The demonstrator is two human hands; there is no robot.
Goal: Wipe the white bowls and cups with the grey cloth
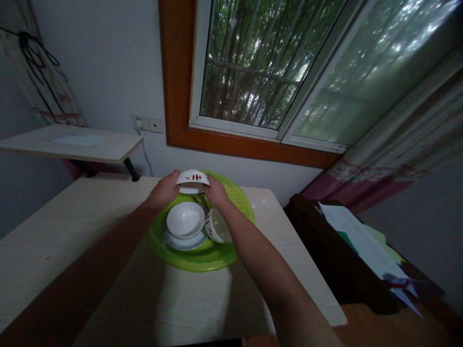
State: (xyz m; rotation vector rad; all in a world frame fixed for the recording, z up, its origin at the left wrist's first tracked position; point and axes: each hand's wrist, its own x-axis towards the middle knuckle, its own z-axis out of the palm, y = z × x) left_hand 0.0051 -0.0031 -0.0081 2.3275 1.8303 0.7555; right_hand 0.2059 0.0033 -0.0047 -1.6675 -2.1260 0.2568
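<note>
- In the head view, the only one I have, the printed bowl (195,176) is near the middle of the frame, right between my two hands.
- My left hand (166,192) is clamped on the bowl's left side, the forearm coming in from the lower left of the frame.
- My right hand (216,190) grips its right side, the forearm running down to the lower right; the hands are apart, with the bowl spanning them.
- I see the bowl tilted, printed outer wall above and white inside below, over the far part of a round green tray (237,195); I can't tell whether it touches the tray.
- Just below the bowl in the frame, a white bowl (185,219) sits upright on a plate (186,243) in the tray.
- Beside it, to the right, another bowl (213,229) is tipped over, partly hidden by my right forearm.
- The tray rests on a pale table (115,207), below the window (253,67) at the upper right.
</note>
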